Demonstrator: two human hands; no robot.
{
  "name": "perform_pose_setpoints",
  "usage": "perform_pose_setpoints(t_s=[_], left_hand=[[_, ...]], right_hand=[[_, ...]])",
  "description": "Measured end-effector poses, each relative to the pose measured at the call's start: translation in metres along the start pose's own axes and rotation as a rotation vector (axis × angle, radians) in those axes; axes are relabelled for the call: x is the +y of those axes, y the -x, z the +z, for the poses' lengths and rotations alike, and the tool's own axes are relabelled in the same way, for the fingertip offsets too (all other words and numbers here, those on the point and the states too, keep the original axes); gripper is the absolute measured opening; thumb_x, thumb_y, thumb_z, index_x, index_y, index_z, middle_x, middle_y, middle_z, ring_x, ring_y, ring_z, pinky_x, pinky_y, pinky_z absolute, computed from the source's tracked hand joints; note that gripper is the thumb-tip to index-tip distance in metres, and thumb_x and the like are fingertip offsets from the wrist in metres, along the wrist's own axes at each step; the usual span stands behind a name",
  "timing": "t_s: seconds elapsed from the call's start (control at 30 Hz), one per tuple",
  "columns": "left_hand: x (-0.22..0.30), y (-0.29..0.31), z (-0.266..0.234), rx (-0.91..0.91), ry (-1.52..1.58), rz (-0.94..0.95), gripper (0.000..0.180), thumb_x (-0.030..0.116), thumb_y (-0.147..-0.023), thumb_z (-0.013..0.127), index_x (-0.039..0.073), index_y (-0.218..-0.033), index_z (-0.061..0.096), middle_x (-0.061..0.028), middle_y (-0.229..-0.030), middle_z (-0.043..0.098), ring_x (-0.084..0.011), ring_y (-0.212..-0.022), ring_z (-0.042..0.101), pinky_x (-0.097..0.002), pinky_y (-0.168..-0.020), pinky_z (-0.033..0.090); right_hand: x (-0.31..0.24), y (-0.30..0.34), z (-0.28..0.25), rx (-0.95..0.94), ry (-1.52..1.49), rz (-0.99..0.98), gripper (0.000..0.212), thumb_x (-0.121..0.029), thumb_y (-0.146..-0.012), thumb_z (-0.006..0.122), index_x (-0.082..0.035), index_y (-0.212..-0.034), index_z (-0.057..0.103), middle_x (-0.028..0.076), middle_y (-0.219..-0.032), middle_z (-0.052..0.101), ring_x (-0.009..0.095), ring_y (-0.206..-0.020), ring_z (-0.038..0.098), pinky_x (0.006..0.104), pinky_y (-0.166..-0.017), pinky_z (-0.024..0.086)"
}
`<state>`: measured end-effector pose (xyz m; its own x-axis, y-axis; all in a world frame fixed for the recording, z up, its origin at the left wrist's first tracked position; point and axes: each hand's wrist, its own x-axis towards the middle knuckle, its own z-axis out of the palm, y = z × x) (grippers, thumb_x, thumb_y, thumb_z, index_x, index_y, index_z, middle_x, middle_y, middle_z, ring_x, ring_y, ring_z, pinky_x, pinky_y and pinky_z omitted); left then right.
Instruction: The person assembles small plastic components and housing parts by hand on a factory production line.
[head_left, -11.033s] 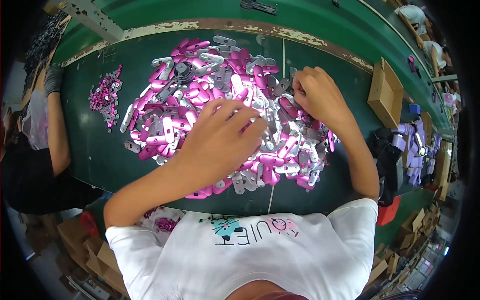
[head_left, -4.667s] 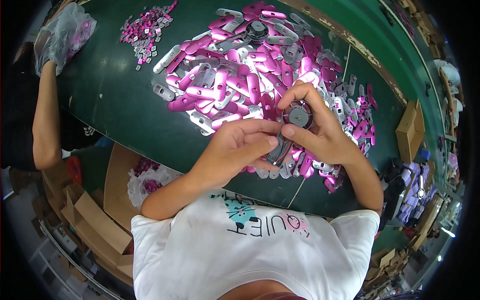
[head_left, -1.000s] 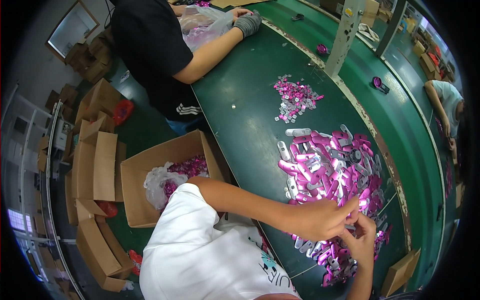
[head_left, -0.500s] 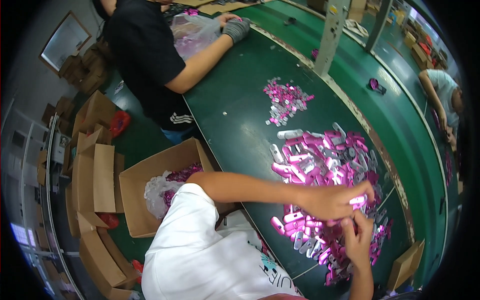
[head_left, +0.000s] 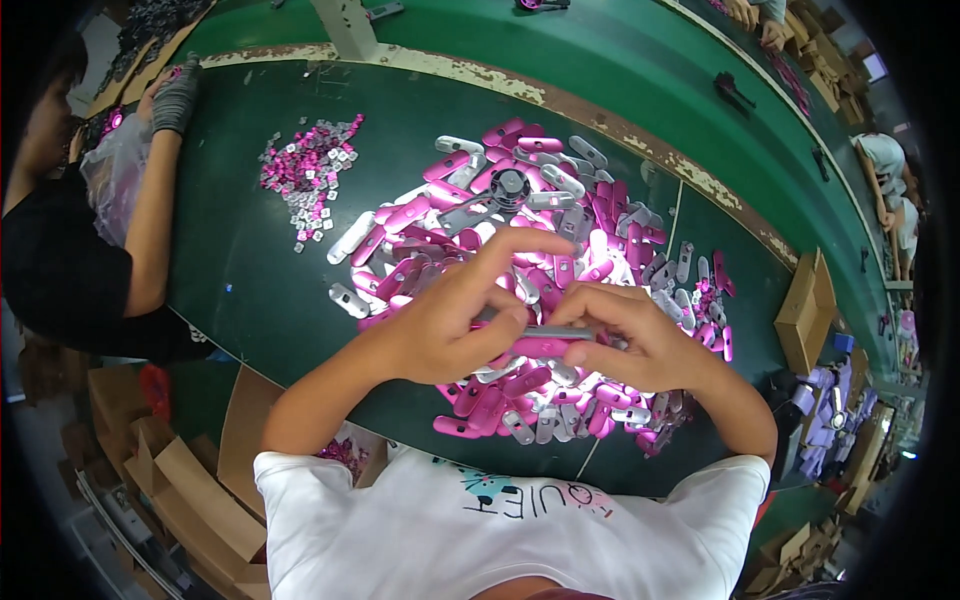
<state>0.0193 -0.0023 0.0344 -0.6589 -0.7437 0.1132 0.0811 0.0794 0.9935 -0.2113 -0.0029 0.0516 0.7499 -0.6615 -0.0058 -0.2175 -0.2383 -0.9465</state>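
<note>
- Step in hand, as judged: fitting two parts together above the heap of pink and silver oblong pieces (head_left: 560, 250) on the green counter (head_left: 250, 270).
- Left hand (head_left: 455, 325) and right hand (head_left: 635, 345) meet over the heap; both grips are closed on one pink piece with a grey strip (head_left: 550, 338) held between the fingertips.
- Next move likely calls for lining up the edges and pressing evenly (the joint itself is hidden by fingers).
- A co-worker's gloved hand (head_left: 177, 95) rests at the counter's far left.

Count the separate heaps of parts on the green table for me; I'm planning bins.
2: the big heap of pink and silver pieces beneath both hands, and a small heap of tiny bits toward the far left.
</note>
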Motion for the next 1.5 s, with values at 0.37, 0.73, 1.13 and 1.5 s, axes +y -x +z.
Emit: perform_pose_setpoints(t_s=[0.37, 0.73, 1.13, 1.5], left_hand=[[-0.002, 0.001, 0.000, 0.136, 0.178, -0.141, 0.044, -0.001, -0.090, 0.038, -0.001, -0.133, 0.031, -0.0111, -0.113, 0.049, -0.0067, -0.055, 0.056, -0.0225, -0.049, 0.045], [-0.002, 0.004, 0.007, 0.127, -0.061, -0.040, 0.053, 0.001, -0.083, 0.047, 0.002, -0.135, 0.034, -0.0056, -0.067, 0.060, -0.0130, -0.048, 0.053, -0.0287, -0.049, 0.041], [-0.024, -0.009, -0.018, 0.715, -1.020, 0.145, 0.022, 0.008, -0.079, 0.066, 0.006, -0.101, 0.062, -0.0079, -0.085, 0.061, -0.0215, -0.071, 0.056, -0.0336, -0.060, 0.044], [-0.023, -0.008, -0.001, 0.283, -1.125, 0.082, 0.028, 0.017, -0.073, 0.074, 0.009, -0.099, 0.065, -0.0071, -0.105, 0.054, -0.0280, -0.093, 0.048, -0.0388, -0.079, 0.042]], right_hand=[[0.000, -0.001, -0.007, -0.085, 0.037, 0.094, 0.018, -0.013, -0.093, 0.048, 0.000, -0.106, 0.050, 0.008, -0.057, 0.047, 0.022, -0.050, 0.049, 0.0334, -0.050, 0.036], [0.003, 0.007, 0.005, -0.122, -0.032, 0.181, 0.015, -0.013, -0.094, 0.051, -0.001, -0.101, 0.050, 0.010, -0.076, 0.057, 0.017, -0.068, 0.058, 0.0334, -0.060, 0.046], [0.158, -0.063, -0.267, 0.797, 1.656, 0.349, 0.024, -0.030, -0.093, 0.052, -0.006, -0.097, 0.055, 0.018, -0.094, 0.062, 0.040, -0.080, 0.061, 0.0507, -0.064, 0.050], [0.087, 0.032, -0.109, 0.855, 0.964, 0.071, 0.004, -0.006, -0.078, 0.068, -0.004, -0.081, 0.068, 0.007, -0.077, 0.065, 0.023, -0.076, 0.055, 0.0321, -0.071, 0.042]])
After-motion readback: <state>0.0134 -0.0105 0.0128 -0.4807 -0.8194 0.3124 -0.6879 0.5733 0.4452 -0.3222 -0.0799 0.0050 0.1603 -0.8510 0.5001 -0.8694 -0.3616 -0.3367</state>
